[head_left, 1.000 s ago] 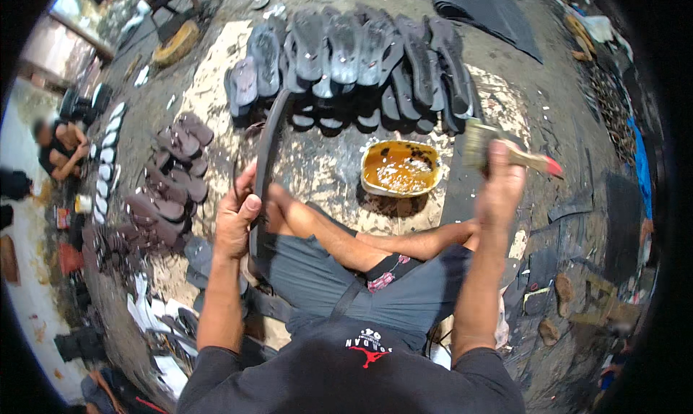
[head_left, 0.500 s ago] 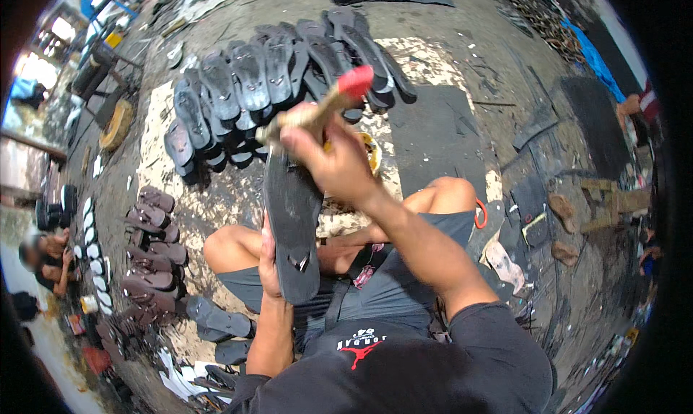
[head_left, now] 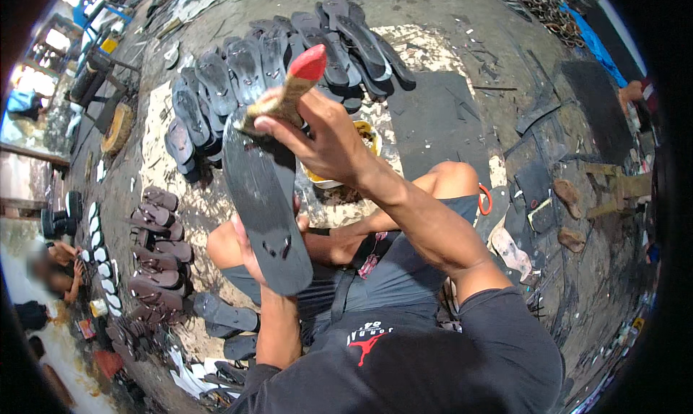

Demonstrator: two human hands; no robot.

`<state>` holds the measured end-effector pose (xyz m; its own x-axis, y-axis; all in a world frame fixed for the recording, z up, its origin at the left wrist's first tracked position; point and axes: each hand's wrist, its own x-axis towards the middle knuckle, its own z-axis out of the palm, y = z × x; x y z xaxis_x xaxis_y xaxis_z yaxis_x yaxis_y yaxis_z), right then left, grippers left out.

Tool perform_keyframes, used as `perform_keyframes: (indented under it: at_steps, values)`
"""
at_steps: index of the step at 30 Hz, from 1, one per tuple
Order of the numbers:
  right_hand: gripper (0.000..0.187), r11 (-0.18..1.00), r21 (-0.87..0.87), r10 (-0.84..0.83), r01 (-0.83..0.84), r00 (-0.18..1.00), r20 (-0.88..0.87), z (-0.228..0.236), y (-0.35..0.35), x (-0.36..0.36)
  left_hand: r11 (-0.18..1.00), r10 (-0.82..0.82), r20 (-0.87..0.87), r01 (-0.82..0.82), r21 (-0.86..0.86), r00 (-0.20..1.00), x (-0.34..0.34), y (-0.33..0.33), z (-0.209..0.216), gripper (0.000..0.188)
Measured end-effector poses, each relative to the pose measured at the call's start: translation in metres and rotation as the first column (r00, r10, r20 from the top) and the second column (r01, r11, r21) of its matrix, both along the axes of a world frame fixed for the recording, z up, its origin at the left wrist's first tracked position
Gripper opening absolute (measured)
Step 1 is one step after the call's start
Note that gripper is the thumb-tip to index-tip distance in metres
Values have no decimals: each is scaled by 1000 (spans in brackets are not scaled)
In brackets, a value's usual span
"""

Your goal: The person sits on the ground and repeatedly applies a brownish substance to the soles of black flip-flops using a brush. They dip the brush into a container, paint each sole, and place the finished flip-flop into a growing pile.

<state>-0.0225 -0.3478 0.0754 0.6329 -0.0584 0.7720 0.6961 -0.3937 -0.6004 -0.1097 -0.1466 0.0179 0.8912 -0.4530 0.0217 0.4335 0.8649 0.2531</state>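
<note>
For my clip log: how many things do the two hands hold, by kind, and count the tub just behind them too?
Brush with red-tipped handle, in the right hand: 1
Dark sandal sole, in the left hand: 1
Tub with yellow rim, partly hidden behind the right hand: 1
Total: 3

- Dusty concrete floor carries everything.
- Row of dark soles lies on it.
- Brown sandals are stacked left.
- Black rubber sheet lies flat.
</note>
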Motion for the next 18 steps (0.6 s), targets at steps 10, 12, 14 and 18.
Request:
perform_keyframes:
  at_steps: [10,12,14,18]
  values:
    - [26,717,602,643,-351,667,-377,-35,47,-127,974,206,61,-210,87,977,57,5,-15,45]
    - [28,896,324,364,-303,919,-149,-38,27,-88,947,120,200,-173,269,972,59,-1,-22,51]
    - [23,988,144,81,-59,984,-158,-20,2,-23,914,226,56,-232,333,972,33,-42,-3,54]
    - [21,897,348,344,-274,925,-159,-41,23,-17,965,167,-93,-143,219,982,44,-45,7,54]
